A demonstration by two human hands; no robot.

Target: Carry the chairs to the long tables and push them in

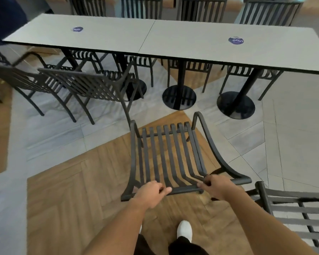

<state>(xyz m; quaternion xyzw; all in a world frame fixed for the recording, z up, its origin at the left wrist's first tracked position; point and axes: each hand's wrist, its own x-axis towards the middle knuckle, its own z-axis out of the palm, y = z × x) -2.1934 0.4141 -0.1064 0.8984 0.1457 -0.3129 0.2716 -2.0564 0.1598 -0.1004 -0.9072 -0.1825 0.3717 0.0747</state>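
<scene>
The chair (166, 155) was dark charcoal with slatted bars. The tabletop (173, 37) was pale grey with a black edge and bore round purple stickers (236, 41). Its bases (179, 97) were black. The floor (72, 199) mixed tan wood herringbone with light grey tiles. The shoe (184, 230) was white.

Lighting even, moderately bright, diffuse from overhead. I see soft shadows pooled under the long table (191, 35). No hard glare. Strong wide-angle bowing toward frame edges; left margin and far chairs (142, 8) smeared, soft. Centre reasonably sharp.
</scene>
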